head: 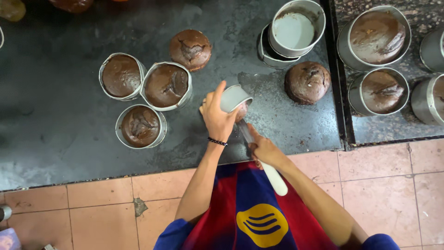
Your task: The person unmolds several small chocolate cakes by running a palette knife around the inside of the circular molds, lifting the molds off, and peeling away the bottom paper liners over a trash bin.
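Left hand grips a small round cake tin, tilted on its side w/ the open end facing the person's right, held just above the dark countertop near its front edge; fingers wrapped round the tin wall, index finger pointing up along it. Right hand is closed round a white-handled knife, blade going into the tin mouth where a bit of brown cake shows. To do this well, I'd say: keep the blade flat vs the tin wall, not the cake, rotate the tin w/ the left hand rather than sawing, keep the tilt low so the cake slides out onto the counter w/o breaking. Both forearms reach fwd from the body, left wrist w/ a dark bead bracelet, right wrist bent inward. Nearby: three filled tins to the left, two unmoulded chocolate cakes, a stack of empty tins.
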